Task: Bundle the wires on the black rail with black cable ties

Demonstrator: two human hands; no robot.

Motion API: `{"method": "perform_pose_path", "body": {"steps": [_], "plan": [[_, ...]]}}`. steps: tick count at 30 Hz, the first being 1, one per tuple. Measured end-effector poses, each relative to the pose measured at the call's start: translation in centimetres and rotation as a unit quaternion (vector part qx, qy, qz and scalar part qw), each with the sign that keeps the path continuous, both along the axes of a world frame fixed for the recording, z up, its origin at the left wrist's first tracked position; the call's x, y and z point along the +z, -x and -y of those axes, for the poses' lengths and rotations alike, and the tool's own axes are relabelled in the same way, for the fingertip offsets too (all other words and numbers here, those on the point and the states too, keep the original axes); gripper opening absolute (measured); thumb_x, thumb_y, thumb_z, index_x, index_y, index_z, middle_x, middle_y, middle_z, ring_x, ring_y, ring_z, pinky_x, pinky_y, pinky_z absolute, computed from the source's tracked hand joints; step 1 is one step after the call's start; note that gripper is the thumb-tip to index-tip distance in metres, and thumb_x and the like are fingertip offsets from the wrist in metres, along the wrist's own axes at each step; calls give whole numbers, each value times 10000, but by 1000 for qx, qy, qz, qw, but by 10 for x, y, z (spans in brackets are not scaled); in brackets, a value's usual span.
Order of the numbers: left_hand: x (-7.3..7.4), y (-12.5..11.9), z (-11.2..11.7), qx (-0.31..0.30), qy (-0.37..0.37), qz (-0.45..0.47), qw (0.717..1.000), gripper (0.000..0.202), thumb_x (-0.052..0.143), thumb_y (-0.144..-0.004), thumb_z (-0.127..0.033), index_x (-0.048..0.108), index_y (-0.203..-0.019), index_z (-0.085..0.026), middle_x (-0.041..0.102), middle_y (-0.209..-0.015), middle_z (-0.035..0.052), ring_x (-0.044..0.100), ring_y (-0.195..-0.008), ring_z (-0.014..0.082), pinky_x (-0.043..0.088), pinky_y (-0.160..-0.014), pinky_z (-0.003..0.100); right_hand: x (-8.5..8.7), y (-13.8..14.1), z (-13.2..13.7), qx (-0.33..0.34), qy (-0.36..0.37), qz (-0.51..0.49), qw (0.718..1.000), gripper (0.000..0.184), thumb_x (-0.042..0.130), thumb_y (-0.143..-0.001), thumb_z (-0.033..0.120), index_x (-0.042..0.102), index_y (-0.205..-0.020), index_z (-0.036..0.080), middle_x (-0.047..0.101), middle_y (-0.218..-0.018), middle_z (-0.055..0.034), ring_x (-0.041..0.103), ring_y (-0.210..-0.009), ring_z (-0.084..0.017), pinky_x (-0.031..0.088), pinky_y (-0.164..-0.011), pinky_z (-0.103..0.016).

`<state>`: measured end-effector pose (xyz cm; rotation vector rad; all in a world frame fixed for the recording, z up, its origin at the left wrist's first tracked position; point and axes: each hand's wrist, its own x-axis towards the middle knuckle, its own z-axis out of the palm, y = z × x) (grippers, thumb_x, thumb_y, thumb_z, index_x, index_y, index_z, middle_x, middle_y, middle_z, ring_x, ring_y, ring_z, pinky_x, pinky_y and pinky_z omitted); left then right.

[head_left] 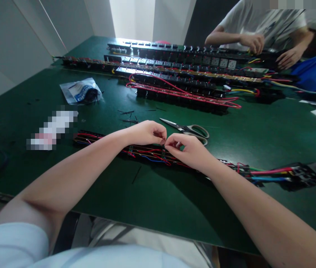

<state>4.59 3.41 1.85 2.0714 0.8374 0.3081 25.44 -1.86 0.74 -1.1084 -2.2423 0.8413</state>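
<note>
My left hand (pixel 151 133) and my right hand (pixel 185 148) meet fingertip to fingertip, both closed in a pinch. What they pinch is too small to make out; it is just above a long black power strip (pixel 149 155) with red and blue wires along its open side. At the strip's right end, thick red, green and blue wires run into a black end piece (pixel 300 176). Behind my right hand lies a pair of scissors (pixel 187 129) with grey-black handles, blades pointing left. Short black cable tie pieces (pixel 130 118) are scattered beyond my left hand.
A plastic bag of black ties (pixel 84 91) lies at the back left of the green table (pixel 91 190). Several more power strips (pixel 180 93) with wires stretch across the back. A co-worker's hands (pixel 254 42) are over them, near a blue bin (pixel 314 72).
</note>
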Motion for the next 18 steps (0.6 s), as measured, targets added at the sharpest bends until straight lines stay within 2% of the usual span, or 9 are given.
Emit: {"method": "perform_pose_path", "body": {"steps": [9, 18], "plan": [[-1, 0, -1, 16, 22, 9, 1000, 138, 660, -783, -282, 688, -815, -150, 662, -743, -22, 546, -691, 103, 398, -672, 234, 2, -1, -1, -48, 62, -62, 995, 122, 673, -817, 267, 769, -818, 193, 750, -772, -26, 655, -679, -163, 514, -641, -294], [-2, 0, 0, 19, -15, 4, 1000, 110, 640, -777, -247, 689, -791, -149, 654, -733, -27, 544, -687, 100, 397, -662, 228, -1, -1, -2, -40, 52, -53, 996, 124, 666, -825, 270, 768, -807, 201, 747, -754, -10, 652, -664, -148, 514, -632, -283]]}}
